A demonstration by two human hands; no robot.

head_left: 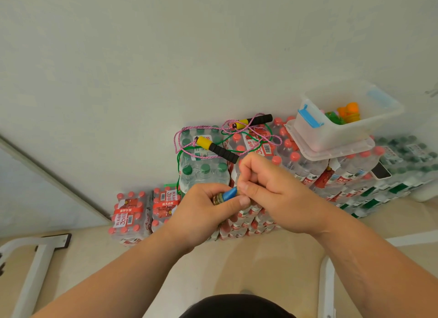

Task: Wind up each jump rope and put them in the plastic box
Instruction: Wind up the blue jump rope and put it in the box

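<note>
Left hand (208,206): your fingers curl round a blue handle (229,193) and the coil (217,198) wound beside it, steadying the bundle.
Right hand (267,185): pinches the handle's far end, probably to tuck the last turn.
Loose rope: the pink jump rope (204,142), tangled with a green cord (254,149), lies on top of the bottle packs (203,173), toward their back edge.
Plastic box (341,133): open, on the packs' right end; your way up to it looks free.

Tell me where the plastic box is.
Head view, upper right: the plastic box sits on stacked water bottle packs, right of the pink jump rope.
</note>
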